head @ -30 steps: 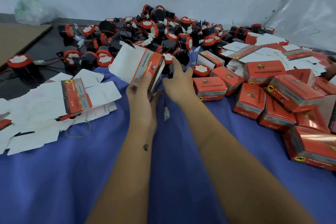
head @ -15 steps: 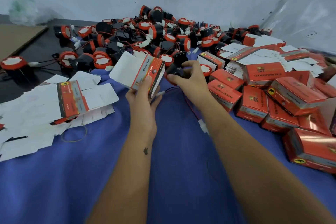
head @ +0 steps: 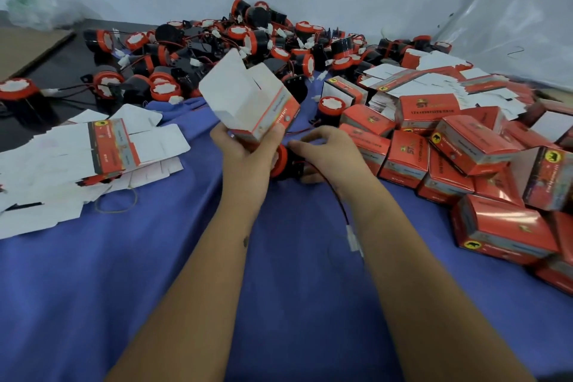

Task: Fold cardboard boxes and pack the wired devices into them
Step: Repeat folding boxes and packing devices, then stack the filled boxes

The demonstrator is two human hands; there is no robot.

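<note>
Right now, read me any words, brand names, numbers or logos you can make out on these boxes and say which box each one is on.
"ST": logo on the closed red box near the right hand.
"ST": also atop the red box behind it; the line beneath is blurred.
Box in the left hand: side print on the half-folded box too blurred.
Flat box blanks: print unreadable.
Yellow round emblems: animal silhouette, no legible words.

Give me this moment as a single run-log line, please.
left hand: holds open box | right hand: grips wired device | wire trailing | device not yet in box
</note>
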